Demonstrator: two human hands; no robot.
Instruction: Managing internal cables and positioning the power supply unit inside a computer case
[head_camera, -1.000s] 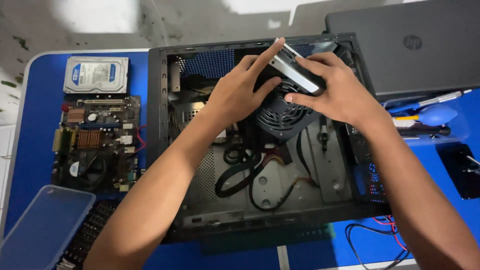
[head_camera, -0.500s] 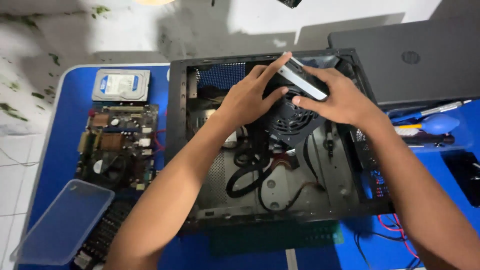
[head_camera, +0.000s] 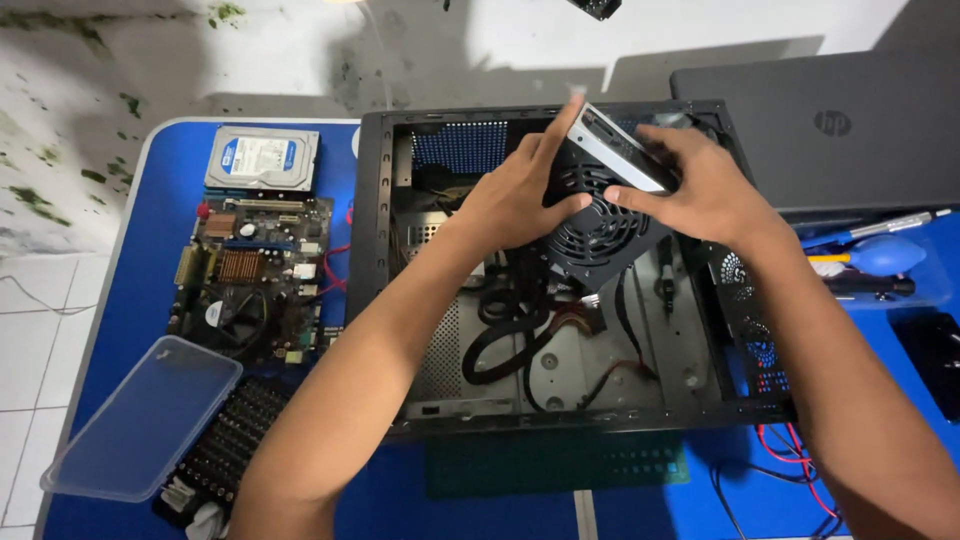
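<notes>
- Both hands clamp the power supply unit (head_camera: 600, 215): your left hand (head_camera: 515, 195) wraps its fan side, index finger pointing up along the top edge, and your right hand (head_camera: 700, 185) pinches the silvery metal edge from the other side.
- You hold it tilted above the upper part of the open computer case (head_camera: 380, 270), fan grille facing you, not seated on anything.
- Watch the black cable bundle (head_camera: 510, 335) hanging beneath it; I judge that it can snag on the case frame and tug the unit out of your fingers.
- Your right fingertips sit on a thin edge, so a slip looks possible, and the unit would drop onto the bare case floor.
- A swing leftward risks nothing yet: the motherboard (head_camera: 255, 280) and hard drive (head_camera: 262, 158) lie well apart on the blue table (head_camera: 160, 200).
- The laptop (head_camera: 840, 120) sits just beside the case's right wall; mind that corner.
</notes>
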